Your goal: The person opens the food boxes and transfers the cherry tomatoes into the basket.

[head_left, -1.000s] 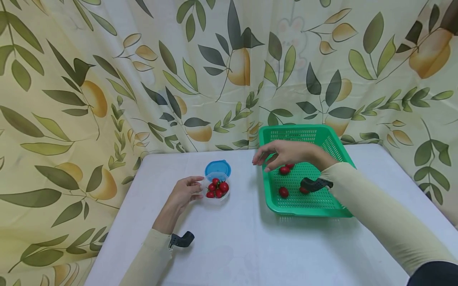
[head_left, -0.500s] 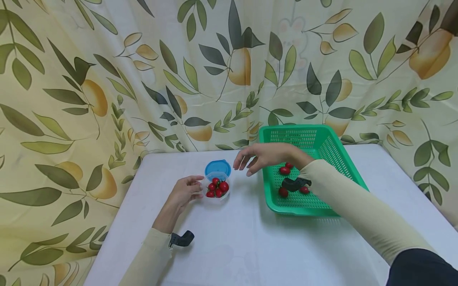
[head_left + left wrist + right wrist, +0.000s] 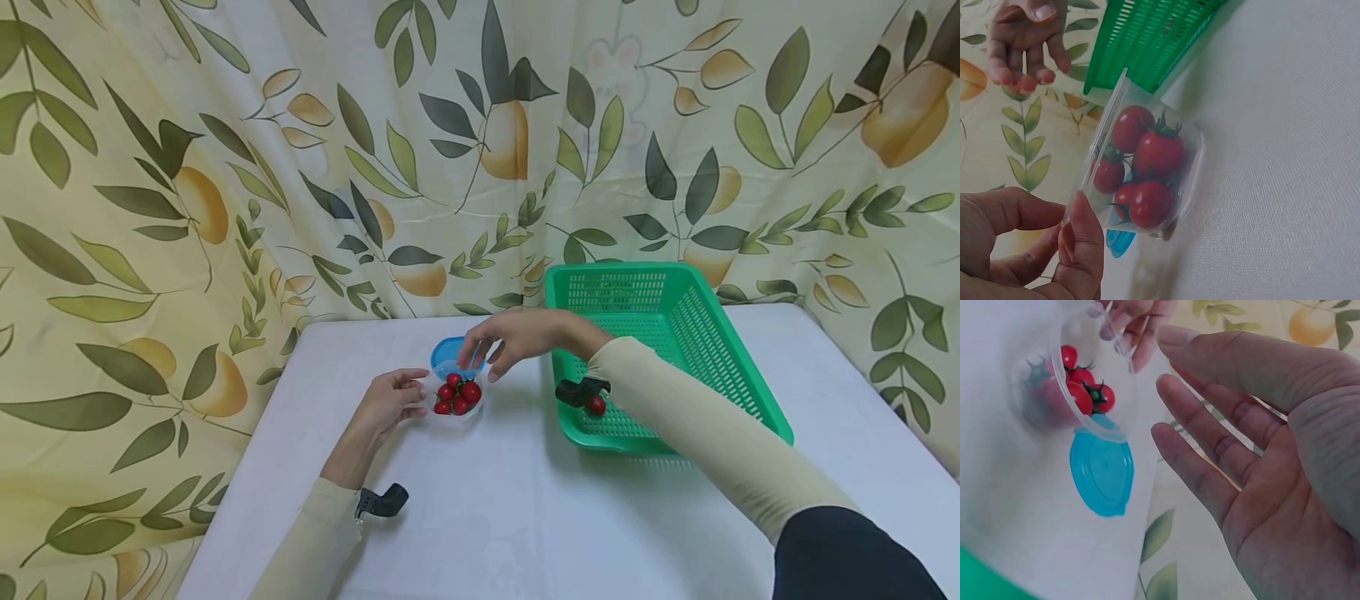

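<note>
A clear plastic container [image 3: 452,413] stands on the white table with several cherry tomatoes [image 3: 1159,151] inside, some with green stems. My left hand [image 3: 386,404] pinches its rim from the left, thumb and finger meeting at the edge in the left wrist view. Behind the container lies a round blue lid [image 3: 1102,472]. Over the lid and the container's far right edge hovers my right hand [image 3: 517,340], fingers loosely bent and apart, with nothing held in the right wrist view.
To the right stands a green perforated plastic basket [image 3: 678,317]; a loose tomato [image 3: 596,405] shows in it, and the right forearm crosses over its front. A leaf-patterned curtain [image 3: 337,167] hangs behind the table [image 3: 480,517].
My right hand has travelled left from above the basket to above the blue lid, its forearm now covering some basket tomatoes. The left hand and container have stayed put.
</note>
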The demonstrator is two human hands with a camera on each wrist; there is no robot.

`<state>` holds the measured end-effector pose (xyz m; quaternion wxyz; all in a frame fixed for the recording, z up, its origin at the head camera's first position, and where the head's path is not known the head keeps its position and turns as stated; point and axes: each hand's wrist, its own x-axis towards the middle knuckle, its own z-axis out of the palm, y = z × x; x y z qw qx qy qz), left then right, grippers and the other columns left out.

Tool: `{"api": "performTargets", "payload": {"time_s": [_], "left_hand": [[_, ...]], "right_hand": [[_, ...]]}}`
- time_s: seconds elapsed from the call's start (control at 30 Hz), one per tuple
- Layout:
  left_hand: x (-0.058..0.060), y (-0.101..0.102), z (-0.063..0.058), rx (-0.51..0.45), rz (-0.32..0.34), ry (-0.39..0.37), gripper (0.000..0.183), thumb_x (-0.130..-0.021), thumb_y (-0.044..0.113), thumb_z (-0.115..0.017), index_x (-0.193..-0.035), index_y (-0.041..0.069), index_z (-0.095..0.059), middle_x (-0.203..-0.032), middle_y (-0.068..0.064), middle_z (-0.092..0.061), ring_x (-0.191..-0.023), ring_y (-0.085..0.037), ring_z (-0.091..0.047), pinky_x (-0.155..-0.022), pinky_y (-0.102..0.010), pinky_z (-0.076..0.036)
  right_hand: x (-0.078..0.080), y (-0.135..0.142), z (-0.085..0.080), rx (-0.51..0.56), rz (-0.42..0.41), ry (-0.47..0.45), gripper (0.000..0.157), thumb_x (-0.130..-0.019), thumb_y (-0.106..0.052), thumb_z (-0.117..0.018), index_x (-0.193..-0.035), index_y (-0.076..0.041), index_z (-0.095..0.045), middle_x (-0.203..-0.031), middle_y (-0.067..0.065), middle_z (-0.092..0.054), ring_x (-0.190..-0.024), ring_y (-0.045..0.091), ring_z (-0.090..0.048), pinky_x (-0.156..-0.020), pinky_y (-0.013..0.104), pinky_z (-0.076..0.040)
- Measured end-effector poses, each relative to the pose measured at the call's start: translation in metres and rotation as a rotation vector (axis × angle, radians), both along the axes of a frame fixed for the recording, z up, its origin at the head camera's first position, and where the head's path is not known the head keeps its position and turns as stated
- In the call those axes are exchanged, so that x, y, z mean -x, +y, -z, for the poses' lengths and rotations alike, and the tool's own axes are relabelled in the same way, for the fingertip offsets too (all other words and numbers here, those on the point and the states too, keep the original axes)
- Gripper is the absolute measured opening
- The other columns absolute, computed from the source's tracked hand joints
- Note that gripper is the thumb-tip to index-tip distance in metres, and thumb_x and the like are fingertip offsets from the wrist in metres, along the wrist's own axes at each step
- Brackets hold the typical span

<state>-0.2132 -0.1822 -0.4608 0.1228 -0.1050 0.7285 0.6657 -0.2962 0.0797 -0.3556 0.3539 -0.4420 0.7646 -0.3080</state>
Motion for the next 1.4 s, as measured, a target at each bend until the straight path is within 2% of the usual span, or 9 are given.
{"api": "performTargets", "payload": {"time_s": [0.13, 0.2, 0.37, 0.47, 0.67, 0.93, 1.23, 1.4], "left_hand": [[0.001, -0.001, 0.0, -0.011, 0.005, 0.005, 0.04, -0.096, -0.002, -0.062, -0.136, 0.001, -0.061, -0.106, -0.012, -0.053, -0.088, -0.023, -0.06, -0.073, -0.027, -0.061], [0.001, -0.001, 0.0, -0.017, 0.009, 0.01, 0.04, -0.096, -0.003, -0.061, -0.136, 0.0, -0.06, -0.105, -0.012, -0.052, -0.086, -0.022, -0.059, -0.072, -0.026, -0.061], [0.0, -0.001, 0.0, -0.034, 0.01, 0.023, 0.04, -0.094, -0.006, -0.06, -0.134, -0.001, -0.061, -0.102, -0.01, -0.051, -0.083, -0.019, -0.057, -0.071, -0.025, -0.06], [0.0, 0.001, -0.001, -0.04, 0.003, 0.023, 0.039, -0.094, -0.006, -0.06, -0.132, 0.0, -0.062, -0.101, -0.01, -0.052, -0.083, -0.018, -0.057, -0.07, -0.026, -0.06], [-0.001, 0.002, -0.002, -0.039, 0.001, 0.026, 0.04, -0.094, -0.006, -0.06, -0.133, -0.001, -0.062, -0.102, -0.011, -0.052, -0.085, -0.02, -0.057, -0.07, -0.026, -0.06], [0.0, 0.001, -0.001, -0.056, 0.0, 0.03, 0.041, -0.093, -0.006, -0.061, -0.134, -0.003, -0.061, -0.099, -0.008, -0.053, -0.083, -0.018, -0.058, -0.069, -0.026, -0.061], [0.0, 0.001, -0.001, -0.045, 0.007, 0.03, 0.041, -0.092, -0.005, -0.062, -0.133, 0.0, -0.062, -0.102, -0.01, -0.053, -0.084, -0.02, -0.058, -0.071, -0.028, -0.061], [-0.001, 0.0, -0.002, -0.061, 0.01, 0.035, 0.042, -0.092, -0.007, -0.061, -0.133, -0.002, -0.061, -0.1, -0.009, -0.053, -0.083, -0.019, -0.057, -0.069, -0.027, -0.06]], "right_hand": [[0.002, -0.01, 0.007, -0.033, -0.002, 0.015, 0.045, -0.091, -0.01, -0.075, -0.134, -0.014, -0.063, -0.134, 0.0, -0.062, -0.126, 0.023, -0.058, -0.103, 0.035, -0.053], [0.003, -0.016, 0.01, -0.037, -0.005, 0.0, 0.045, -0.091, -0.008, -0.074, -0.134, -0.015, -0.064, -0.134, -0.001, -0.062, -0.127, 0.026, -0.058, -0.102, 0.034, -0.053], [0.005, -0.028, 0.018, -0.029, -0.034, -0.057, 0.047, -0.09, -0.001, -0.072, -0.135, -0.01, -0.062, -0.137, 0.007, -0.06, -0.13, 0.034, -0.055, -0.103, 0.035, -0.053], [0.006, -0.035, 0.022, -0.031, -0.043, -0.072, 0.049, -0.089, 0.001, -0.072, -0.136, -0.008, -0.061, -0.139, 0.011, -0.059, -0.13, 0.034, -0.055, -0.102, 0.034, -0.053], [0.006, -0.045, 0.028, -0.069, -0.043, -0.11, 0.051, -0.09, 0.003, -0.071, -0.139, -0.004, -0.058, -0.142, 0.014, -0.057, -0.133, 0.034, -0.054, -0.1, 0.035, -0.055], [0.004, -0.054, 0.036, -0.119, -0.034, -0.114, 0.048, -0.091, 0.003, -0.07, -0.137, -0.005, -0.06, -0.142, 0.012, -0.056, -0.134, 0.032, -0.052, -0.099, 0.037, -0.056], [0.006, -0.065, 0.044, -0.124, -0.042, -0.102, 0.043, -0.091, 0.004, -0.071, -0.133, -0.003, -0.063, -0.135, 0.013, -0.062, -0.121, 0.024, -0.061, -0.098, 0.035, -0.056], [0.006, -0.066, 0.045, -0.118, -0.034, -0.076, 0.039, -0.092, 0.003, -0.069, -0.13, -0.007, -0.065, -0.128, 0.007, -0.064, -0.114, 0.02, -0.063, -0.093, 0.034, -0.058]]}}
